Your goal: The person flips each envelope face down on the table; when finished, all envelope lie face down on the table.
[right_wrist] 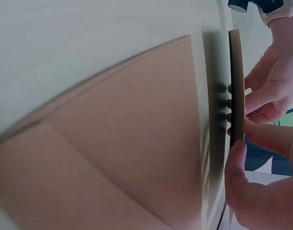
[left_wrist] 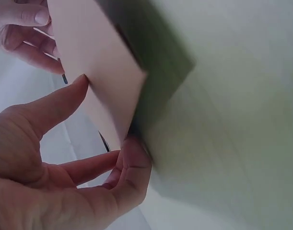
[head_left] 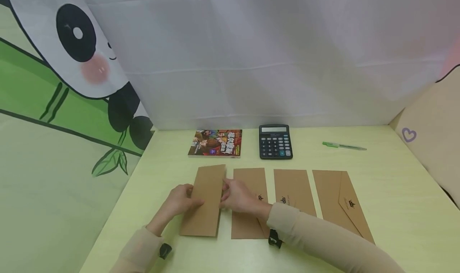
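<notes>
A plain brown paper envelope [head_left: 205, 203] is lifted off the table at the left end of a row of envelopes, its shadow falling below it in the left wrist view. At its left edge, my left hand [head_left: 181, 201] pinches it, thumb on the upper face and fingers [left_wrist: 134, 167] curled under the edge. My right hand [head_left: 238, 195] grips the opposite edge between thumb and fingers. Beneath my right wrist lies a second brown envelope [head_left: 248, 225] with a flap and a small black crown print, partly covered by the hand.
Two more brown envelopes, one mid-row [head_left: 292, 185] and one at the right [head_left: 328, 193], lie flap up; my right sleeve overlaps them. Behind the row are a colourful book [head_left: 215, 143], a black calculator [head_left: 275, 142] and a green pen [head_left: 343, 146]. White cloth [head_left: 269, 65] hangs at the back.
</notes>
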Demonstrator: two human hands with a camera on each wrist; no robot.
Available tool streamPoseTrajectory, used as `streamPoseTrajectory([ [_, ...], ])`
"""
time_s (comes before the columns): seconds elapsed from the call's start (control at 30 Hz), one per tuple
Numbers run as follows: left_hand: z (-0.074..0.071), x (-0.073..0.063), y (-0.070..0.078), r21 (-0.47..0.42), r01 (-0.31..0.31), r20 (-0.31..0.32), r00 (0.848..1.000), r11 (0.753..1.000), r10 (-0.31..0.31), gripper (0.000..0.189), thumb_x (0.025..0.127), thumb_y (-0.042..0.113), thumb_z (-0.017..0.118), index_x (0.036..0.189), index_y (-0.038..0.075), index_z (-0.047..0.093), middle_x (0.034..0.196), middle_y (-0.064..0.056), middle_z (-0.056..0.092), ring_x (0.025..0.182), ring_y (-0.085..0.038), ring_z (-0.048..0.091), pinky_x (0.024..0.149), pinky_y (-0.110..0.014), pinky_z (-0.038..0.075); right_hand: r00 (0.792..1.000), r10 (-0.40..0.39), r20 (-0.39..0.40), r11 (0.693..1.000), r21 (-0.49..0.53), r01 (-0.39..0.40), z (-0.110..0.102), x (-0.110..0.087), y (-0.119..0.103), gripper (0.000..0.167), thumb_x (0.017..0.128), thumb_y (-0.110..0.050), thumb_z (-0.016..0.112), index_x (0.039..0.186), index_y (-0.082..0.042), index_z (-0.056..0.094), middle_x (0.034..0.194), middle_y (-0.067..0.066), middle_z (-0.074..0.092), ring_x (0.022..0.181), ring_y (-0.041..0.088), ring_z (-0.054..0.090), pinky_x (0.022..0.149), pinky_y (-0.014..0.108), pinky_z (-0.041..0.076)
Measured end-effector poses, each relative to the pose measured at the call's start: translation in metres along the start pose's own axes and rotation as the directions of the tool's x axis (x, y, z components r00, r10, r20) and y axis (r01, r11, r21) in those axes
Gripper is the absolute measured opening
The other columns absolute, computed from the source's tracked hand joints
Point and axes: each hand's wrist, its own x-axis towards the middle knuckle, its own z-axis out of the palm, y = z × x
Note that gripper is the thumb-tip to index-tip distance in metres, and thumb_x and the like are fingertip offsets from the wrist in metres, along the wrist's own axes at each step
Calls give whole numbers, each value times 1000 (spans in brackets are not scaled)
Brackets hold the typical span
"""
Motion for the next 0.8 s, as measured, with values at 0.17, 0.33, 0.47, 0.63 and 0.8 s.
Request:
streamPoseTrajectory([
  [0.17,1,2,-1,55,-17,-18,1000,998,18,68,73,26,83,117,-16,54,105,-27,61,94,-35,59,79,-47,50,998,53,17,998,-30,-52,3,1,1,90,68,6,80,144,8,31,108,10,56,73,13,59,63,27,50],
  [0.33,3,3,-1,93,-11,-35,999,996,14,56,70,25,85,104,-12,60,85,-13,61,75,-24,55,66,-39,49,996,87,20,987,-136,-83,5,6,0,66,63,3,81,122,8,52,95,9,56,73,18,53,60,31,47],
  [0.47,4,3,2,110,-9,-42,999,994,13,55,69,25,86,101,-12,60,81,-11,58,73,-23,53,63,-37,48,995,99,21,971,-220,-92,5,7,-2,44,61,-2,83,96,-1,55,83,6,53,71,21,49,59,32,45],
  [0.63,5,3,6,151,6,-51,999,988,2,52,69,26,86,97,-10,61,78,-10,57,72,-23,52,62,-37,46,995,93,24,956,-282,-83,5,7,-6,43,60,-3,85,92,-1,56,80,5,53,69,20,49,59,32,45],
  [0.8,7,3,9,170,21,-53,999,985,-12,48,68,26,86,91,-7,60,78,-9,55,71,-23,51,61,-36,45,998,63,20,926,-375,-50,6,9,-8,43,58,-3,86,88,0,55,78,5,51,67,19,47,56,29,44],
])
